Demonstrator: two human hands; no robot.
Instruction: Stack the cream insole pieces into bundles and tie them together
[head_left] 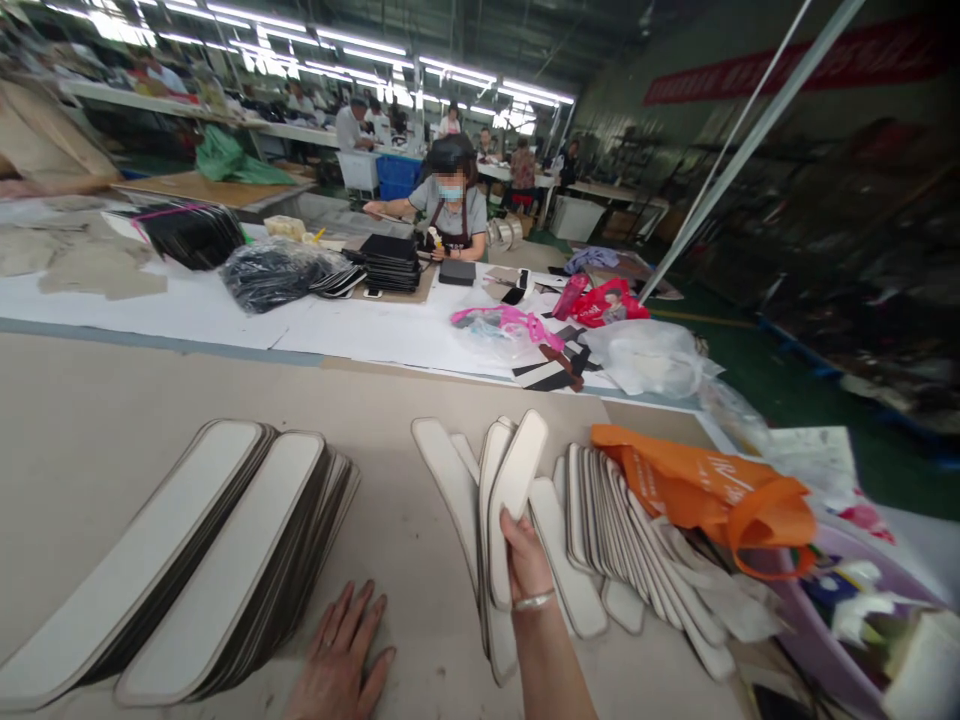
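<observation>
My right hand, with a bracelet at the wrist, grips a pale strip with rounded ends. More such strips lie under and beside it, partly hidden by the hand, and one slants away to the left. To the right, a fanned row of pale strips leans over on the table. My left hand rests palm down on the table, its fingers spread, holding nothing. Left of it lie two stacks of longer pale strips with dark edges, a nearer stack and a farther-left stack.
An orange bag lies at the right, beside a purple tub of mixed scraps. Across the white worktop, a person sits behind a black stack. Plastic bags and dark offcuts lie nearby.
</observation>
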